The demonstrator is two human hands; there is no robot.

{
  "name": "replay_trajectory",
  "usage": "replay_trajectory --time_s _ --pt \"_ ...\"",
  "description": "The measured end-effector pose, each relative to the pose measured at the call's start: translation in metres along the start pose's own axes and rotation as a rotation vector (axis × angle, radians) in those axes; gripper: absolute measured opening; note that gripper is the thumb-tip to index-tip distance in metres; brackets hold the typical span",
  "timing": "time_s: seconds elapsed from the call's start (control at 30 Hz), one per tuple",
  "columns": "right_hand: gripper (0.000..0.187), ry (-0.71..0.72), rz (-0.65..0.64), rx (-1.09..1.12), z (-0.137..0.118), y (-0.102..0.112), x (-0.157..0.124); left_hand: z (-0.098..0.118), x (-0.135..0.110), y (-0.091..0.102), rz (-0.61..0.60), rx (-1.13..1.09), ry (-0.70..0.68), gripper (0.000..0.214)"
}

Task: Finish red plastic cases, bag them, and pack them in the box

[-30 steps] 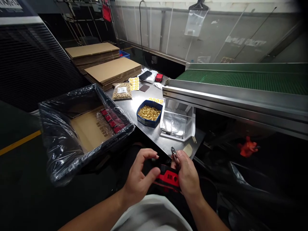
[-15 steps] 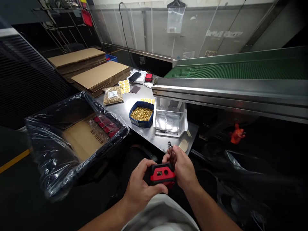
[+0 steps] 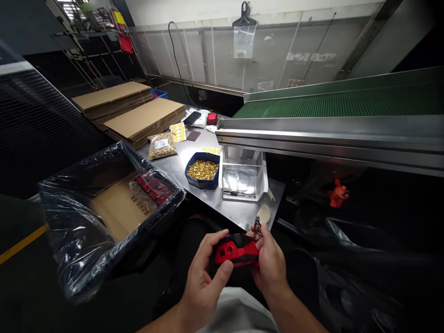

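Observation:
My left hand is closed around the left side of a red-and-black plastic housing, its thumb on the near face beside a round hole. At the housing's right end, my right hand grips small shiny metal nail clippers that point upward between thumb and fingers. The right hand's lower fingers are partly hidden behind the housing and seem to touch it. Both hands are above my lap, in front of the metal table.
On the table are a blue bin of brass-coloured small parts, a white bin holding clear bags, and a bag of parts. A plastic-lined crate stands left, cardboard stacks behind it. A green conveyor runs right.
The housing has turned in my hands, its right end now tilted up and its face angled differently. My right hand and the clippers have shifted slightly right and lower.

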State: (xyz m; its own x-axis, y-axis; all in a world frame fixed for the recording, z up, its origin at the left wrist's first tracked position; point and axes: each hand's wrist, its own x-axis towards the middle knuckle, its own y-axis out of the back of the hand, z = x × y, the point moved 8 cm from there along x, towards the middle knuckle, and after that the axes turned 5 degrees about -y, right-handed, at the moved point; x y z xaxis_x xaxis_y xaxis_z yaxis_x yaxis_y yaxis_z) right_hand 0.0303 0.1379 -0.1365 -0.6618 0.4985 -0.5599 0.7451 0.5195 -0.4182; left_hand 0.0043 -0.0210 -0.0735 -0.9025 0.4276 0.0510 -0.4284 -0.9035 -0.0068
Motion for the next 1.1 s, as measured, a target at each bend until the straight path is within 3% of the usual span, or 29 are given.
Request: replay_trajectory --time_s 0.13,0.43,0.63,0.8,0.93,1.1 --pt "0.036 -0.061 0.018 0.008 -0.002 0.000 0.001 0.003 0.003 -0.003 -0.002 -0.051 0.017 0.039" --pt "0.042 0.157 -0.063 -0.355 -0.023 -0.007 -0.008 -0.017 0.003 -0.002 0.059 -0.116 0.163 0.054" --pt "0.042 0.315 -0.097 -0.530 -0.048 -0.019 -0.021 -0.020 0.002 -0.005 0.043 -0.106 0.143 0.062" --pt "0.034 0.431 -0.129 -0.614 -0.061 -0.023 -0.026 -0.021 -0.001 -0.007 0.020 -0.001 0.124 0.046" --pt "0.033 0.434 -0.161 -0.657 -0.063 -0.024 -0.024 -0.025 -0.008 -0.016 -0.035 -0.044 0.188 0.041" --pt "0.035 0.424 -0.164 -0.663 -0.065 -0.023 -0.019 -0.026 -0.011 -0.013 -0.002 0.013 0.188 0.043"
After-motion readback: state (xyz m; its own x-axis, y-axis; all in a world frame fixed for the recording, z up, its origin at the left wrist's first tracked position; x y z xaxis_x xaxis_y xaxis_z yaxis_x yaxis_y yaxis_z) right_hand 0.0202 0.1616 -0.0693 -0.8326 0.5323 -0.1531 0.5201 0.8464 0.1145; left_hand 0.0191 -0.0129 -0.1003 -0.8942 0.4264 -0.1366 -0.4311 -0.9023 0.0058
